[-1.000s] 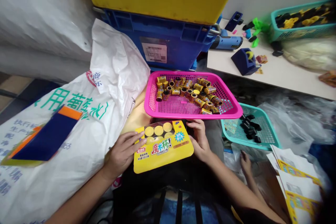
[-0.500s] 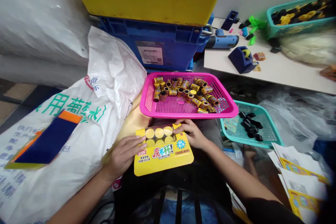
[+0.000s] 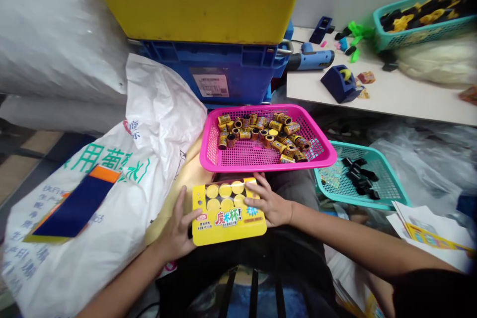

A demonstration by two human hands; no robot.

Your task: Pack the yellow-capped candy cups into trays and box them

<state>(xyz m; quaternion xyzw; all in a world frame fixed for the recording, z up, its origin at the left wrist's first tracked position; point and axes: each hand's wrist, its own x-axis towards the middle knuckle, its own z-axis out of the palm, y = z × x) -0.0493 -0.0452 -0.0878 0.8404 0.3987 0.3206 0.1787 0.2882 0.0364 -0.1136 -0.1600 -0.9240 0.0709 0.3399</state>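
Note:
A yellow blister card [image 3: 223, 226] with a clear bubble of round yellow pieces lies on my lap. My left hand [image 3: 178, 231] grips its left edge, thumb on top. My right hand [image 3: 267, 202] presses down on the card's right side, fingers spread over the bubble's edge. Just beyond the card sits a pink basket [image 3: 238, 159] holding several small gold cylinders [image 3: 266, 131].
A large white woven sack [image 3: 112, 174] with a blue-and-orange card [image 3: 72, 206] on it fills the left. A teal basket [image 3: 387, 186] of black parts sits right. Blue and yellow crates [image 3: 223, 67] stand behind. A white table [image 3: 391, 94] carries a tape dispenser and tools. Printed cards [image 3: 432, 233] lie at right.
My right hand slid from the card's right edge onto its top by the bubble. My left hand shifted from the face to the card's left edge. The view drifted right.

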